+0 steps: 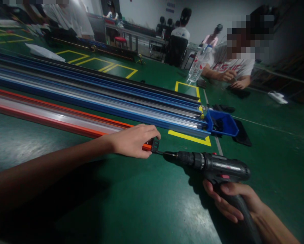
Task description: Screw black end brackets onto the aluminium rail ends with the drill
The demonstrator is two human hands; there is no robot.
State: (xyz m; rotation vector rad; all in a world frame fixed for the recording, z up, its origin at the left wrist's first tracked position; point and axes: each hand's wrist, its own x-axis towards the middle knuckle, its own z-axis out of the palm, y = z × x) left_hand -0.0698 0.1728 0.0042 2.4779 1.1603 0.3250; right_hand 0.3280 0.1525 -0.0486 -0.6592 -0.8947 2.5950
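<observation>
My left hand [136,140] grips the right end of a long orange rail [65,120], its fingers over the top. A small black end piece [155,145] sits at that rail end, just past my fingertips. My right hand [233,200] is wrapped round the handle of a black power drill [215,166], which points left. The thin bit of the drill reaches the black end piece; whether it sits in a screw is too small to tell. Behind the orange rail lie several long blue and black rails [116,101], side by side.
A blue bin [223,123] with dark parts stands at the rails' right ends, beside a black flat object [242,134]. Plastic bottles [199,64] stand farther back. Across the green table [141,203] a person [233,67] handles something small. A white power strip [277,97] lies at right.
</observation>
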